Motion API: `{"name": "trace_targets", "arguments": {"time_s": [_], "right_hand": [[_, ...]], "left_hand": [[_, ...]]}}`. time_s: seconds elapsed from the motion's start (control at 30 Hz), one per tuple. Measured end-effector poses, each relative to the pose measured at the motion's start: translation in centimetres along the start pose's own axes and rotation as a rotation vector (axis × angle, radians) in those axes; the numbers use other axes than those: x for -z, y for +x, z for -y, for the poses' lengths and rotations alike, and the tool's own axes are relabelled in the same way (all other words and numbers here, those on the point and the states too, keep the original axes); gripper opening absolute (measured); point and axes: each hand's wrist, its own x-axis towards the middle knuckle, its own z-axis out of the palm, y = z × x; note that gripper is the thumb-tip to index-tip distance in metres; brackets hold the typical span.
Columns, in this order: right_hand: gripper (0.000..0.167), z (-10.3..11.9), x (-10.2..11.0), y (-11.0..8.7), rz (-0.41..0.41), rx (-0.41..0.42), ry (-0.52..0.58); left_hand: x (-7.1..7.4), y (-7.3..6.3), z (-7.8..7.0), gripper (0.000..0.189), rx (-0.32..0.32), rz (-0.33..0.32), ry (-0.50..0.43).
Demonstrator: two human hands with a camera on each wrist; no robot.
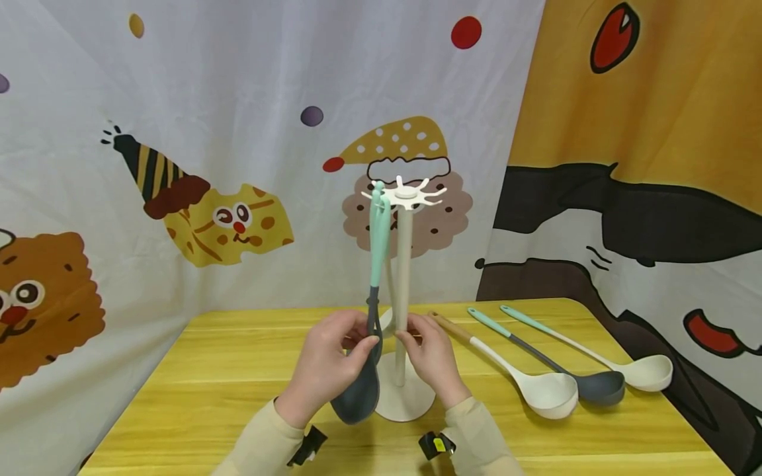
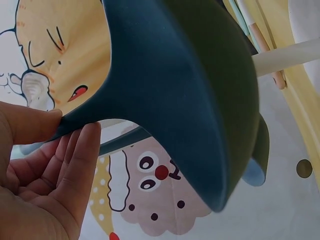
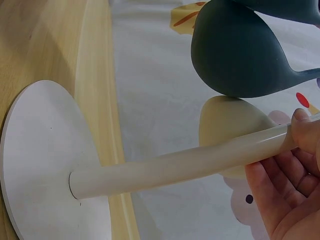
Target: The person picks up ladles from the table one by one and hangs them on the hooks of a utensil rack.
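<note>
My left hand (image 1: 330, 360) pinches the dark grey shaft of a ladle (image 1: 359, 395) between thumb and fingers. The ladle hangs upright at the left of a white utensil stand (image 1: 405, 264), its mint handle up at the hook arms. In the left wrist view the ladle's bowl (image 2: 160, 75) fills the middle. My right hand (image 1: 431, 357) holds the stand's pole (image 3: 200, 160) between thumb and fingers. Beside that ladle hangs another dark utensil (image 3: 290, 9) with a mint handle, partly hidden. A cream utensil (image 3: 232, 117) hangs behind the pole.
On the wooden table (image 1: 238, 344), to the right, lie a white ladle with a wooden handle (image 1: 550, 395), a dark grey ladle with a mint handle (image 1: 604, 389) and a cream ladle with a mint handle (image 1: 649, 373). A patterned cloth (image 1: 250, 86) hangs behind the table.
</note>
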Motion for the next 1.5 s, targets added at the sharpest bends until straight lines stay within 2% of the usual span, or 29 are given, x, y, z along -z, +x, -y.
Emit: {"name": "trace_targets", "arguments": {"time_s": [0.3,0.5,0.73,0.97,1.27,1.5], "right_hand": [[0.018,0.0,0.1,0.1,-0.007,0.006,0.006],[0.018,0.1,0.2,0.1,0.003,-0.016,0.011],[0.018,0.0,0.1,0.0,-0.01,0.012,0.011],[0.017,0.0,0.1,0.1,0.002,0.002,0.004],[0.014,0.0,0.1,0.2,0.003,-0.001,0.003],[0.016,0.1,0.1,0.1,0.0,-0.01,0.023]], "left_hand": [[-0.5,0.0,0.0,0.023,-0.008,-0.016,0.004],[-0.8,0.1,0.2,0.024,0.015,-0.03,0.013],[-1.0,0.3,0.3,0.024,0.024,-0.024,0.003],[-1.1,0.2,0.3,0.029,0.031,-0.019,-0.011],[-0.6,-0.5,0.7,0.035,0.005,-0.024,0.052],[-0.2,-1.5,1.6,0.04,0.064,0.007,0.153]]}}
